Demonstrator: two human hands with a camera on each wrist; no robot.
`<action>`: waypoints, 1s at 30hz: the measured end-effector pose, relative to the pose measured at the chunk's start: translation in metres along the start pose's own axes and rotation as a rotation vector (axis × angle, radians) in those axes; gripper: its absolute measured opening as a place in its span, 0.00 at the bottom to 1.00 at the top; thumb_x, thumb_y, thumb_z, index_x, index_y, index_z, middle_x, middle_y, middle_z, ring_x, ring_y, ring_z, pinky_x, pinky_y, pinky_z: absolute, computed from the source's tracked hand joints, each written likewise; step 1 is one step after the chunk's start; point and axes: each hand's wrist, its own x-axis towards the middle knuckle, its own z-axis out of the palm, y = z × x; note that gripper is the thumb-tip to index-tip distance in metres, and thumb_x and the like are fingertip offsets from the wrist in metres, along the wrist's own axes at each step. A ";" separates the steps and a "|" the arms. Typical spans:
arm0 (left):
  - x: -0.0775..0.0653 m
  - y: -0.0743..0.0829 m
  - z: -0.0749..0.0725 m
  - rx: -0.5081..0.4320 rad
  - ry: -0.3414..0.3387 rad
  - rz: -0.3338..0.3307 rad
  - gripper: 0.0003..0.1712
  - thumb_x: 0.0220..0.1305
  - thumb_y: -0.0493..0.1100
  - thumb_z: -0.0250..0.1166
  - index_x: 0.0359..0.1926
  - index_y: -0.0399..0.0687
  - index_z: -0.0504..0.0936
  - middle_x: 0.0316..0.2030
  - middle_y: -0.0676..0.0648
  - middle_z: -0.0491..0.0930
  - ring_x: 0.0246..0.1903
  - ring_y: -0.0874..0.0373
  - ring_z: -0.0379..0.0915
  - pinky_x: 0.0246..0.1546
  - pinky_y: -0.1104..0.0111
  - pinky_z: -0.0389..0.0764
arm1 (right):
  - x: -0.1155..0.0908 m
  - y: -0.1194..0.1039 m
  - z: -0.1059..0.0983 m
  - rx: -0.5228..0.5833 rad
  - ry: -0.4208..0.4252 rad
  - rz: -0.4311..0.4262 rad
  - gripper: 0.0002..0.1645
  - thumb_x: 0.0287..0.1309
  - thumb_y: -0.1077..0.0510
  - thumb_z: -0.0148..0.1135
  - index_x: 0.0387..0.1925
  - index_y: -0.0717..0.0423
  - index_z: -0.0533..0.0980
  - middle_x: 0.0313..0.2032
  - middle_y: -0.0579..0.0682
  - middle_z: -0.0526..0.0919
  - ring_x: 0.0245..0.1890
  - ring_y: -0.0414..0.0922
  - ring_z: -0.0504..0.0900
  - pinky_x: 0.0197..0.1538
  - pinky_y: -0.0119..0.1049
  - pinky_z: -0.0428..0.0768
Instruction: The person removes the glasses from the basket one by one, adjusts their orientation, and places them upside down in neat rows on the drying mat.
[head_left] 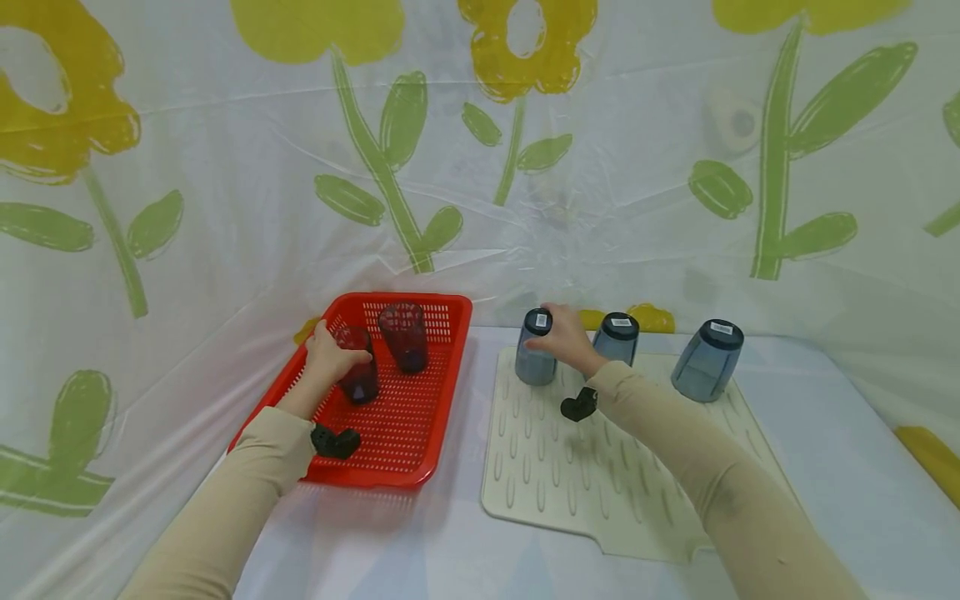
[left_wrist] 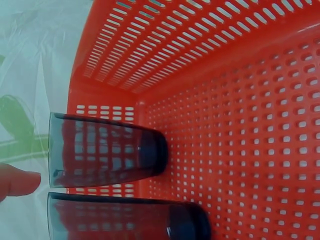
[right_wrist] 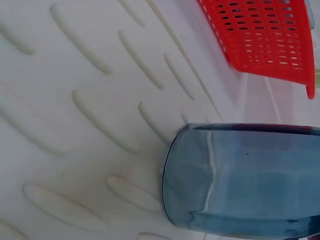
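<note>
In the head view, my left hand (head_left: 330,360) is over the left side of the red basket, its thumb across the top of an upright tinted glass (head_left: 358,375). The left wrist view shows one fingertip (left_wrist: 31,181) a little off the rim of a glass (left_wrist: 105,150). A second glass (head_left: 406,342) stands beside it in the basket. My right hand (head_left: 564,337) grips an upside-down blue-grey glass (head_left: 534,367) near its base, thumb on the near side. That glass (right_wrist: 245,180) has its mouth right at the ridged mat in the right wrist view, where the hand is out of sight.
The perforated red basket (head_left: 442,408) sits left of the cream drying mat (head_left: 540,492). Two more upside-down glasses stand on the mat: one (head_left: 617,340) just right of my right hand, another (head_left: 708,362) farther right. A flower-printed sheet (head_left: 622,192) hangs behind.
</note>
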 end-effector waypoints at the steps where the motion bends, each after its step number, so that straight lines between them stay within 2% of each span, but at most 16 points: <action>1: 0.000 0.000 0.000 0.000 -0.002 -0.004 0.55 0.53 0.39 0.64 0.68 0.34 0.34 0.64 0.26 0.42 0.62 0.34 0.47 0.61 0.45 0.56 | 0.000 0.000 0.001 -0.001 0.001 -0.007 0.45 0.41 0.55 0.71 0.59 0.71 0.63 0.52 0.67 0.70 0.51 0.58 0.70 0.53 0.50 0.71; 6: 0.003 -0.001 0.001 -0.022 0.001 -0.045 0.55 0.52 0.38 0.64 0.68 0.34 0.34 0.64 0.26 0.42 0.61 0.35 0.48 0.61 0.46 0.58 | 0.000 0.000 0.003 0.006 -0.001 -0.021 0.45 0.42 0.55 0.71 0.59 0.70 0.62 0.51 0.67 0.70 0.48 0.58 0.71 0.51 0.49 0.73; 15: 0.008 -0.006 0.003 -0.088 -0.022 -0.108 0.57 0.53 0.37 0.63 0.68 0.35 0.28 0.66 0.27 0.37 0.65 0.36 0.41 0.64 0.47 0.51 | 0.002 0.001 0.004 -0.008 -0.054 0.030 0.47 0.45 0.52 0.70 0.62 0.68 0.58 0.55 0.67 0.67 0.52 0.58 0.68 0.54 0.50 0.71; 18: 0.009 -0.010 0.005 -0.138 -0.026 -0.125 0.57 0.53 0.37 0.63 0.68 0.35 0.27 0.66 0.28 0.38 0.65 0.36 0.41 0.64 0.48 0.52 | 0.002 0.000 0.005 -0.041 -0.071 0.048 0.49 0.45 0.51 0.69 0.63 0.68 0.57 0.56 0.67 0.65 0.54 0.59 0.66 0.56 0.51 0.69; 23: 0.009 -0.017 0.008 -0.278 -0.062 -0.182 0.57 0.57 0.38 0.61 0.68 0.38 0.24 0.66 0.31 0.39 0.65 0.38 0.41 0.65 0.50 0.51 | 0.001 -0.002 0.007 -0.081 -0.066 0.071 0.51 0.45 0.50 0.69 0.64 0.67 0.54 0.57 0.66 0.64 0.56 0.59 0.65 0.58 0.50 0.67; 27: 0.011 -0.022 0.010 -0.342 -0.066 -0.212 0.55 0.57 0.40 0.62 0.68 0.39 0.29 0.66 0.32 0.42 0.65 0.40 0.43 0.65 0.50 0.51 | -0.001 -0.003 0.008 -0.047 -0.050 0.102 0.51 0.45 0.50 0.70 0.65 0.65 0.54 0.59 0.65 0.63 0.57 0.58 0.64 0.59 0.50 0.67; 30: 0.013 -0.025 0.012 -0.373 -0.054 -0.210 0.54 0.56 0.41 0.63 0.68 0.41 0.32 0.66 0.34 0.44 0.64 0.41 0.46 0.65 0.50 0.52 | -0.003 -0.002 0.010 0.012 -0.025 0.120 0.51 0.46 0.51 0.69 0.65 0.66 0.53 0.60 0.65 0.62 0.58 0.57 0.63 0.59 0.50 0.67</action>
